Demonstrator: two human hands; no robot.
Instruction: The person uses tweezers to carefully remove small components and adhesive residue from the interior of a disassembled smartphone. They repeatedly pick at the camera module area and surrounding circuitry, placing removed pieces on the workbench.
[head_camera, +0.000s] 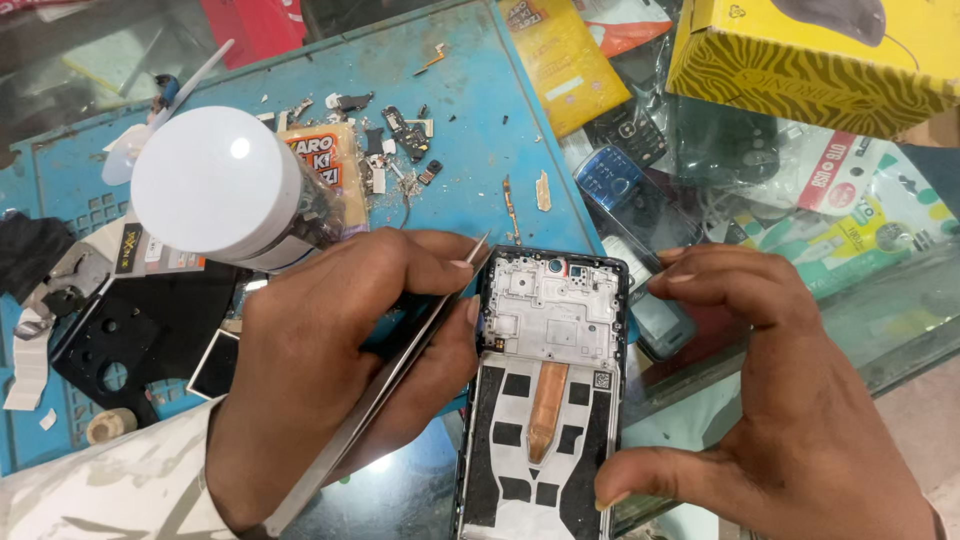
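An opened smartphone frame lies face down in front of me, showing a silver midframe, a copper strip and black adhesive pads. My left hand grips metal tweezers, whose tip points at the phone's upper left corner. My right hand steadies the phone, with fingers on its upper right edge and the thumb at its lower right edge.
A blue work mat carries small loose phone parts and scraps. A white round lamp head stands at the left above black parts. Old keypad phones and packets lie under glass at the right, beside a yellow box.
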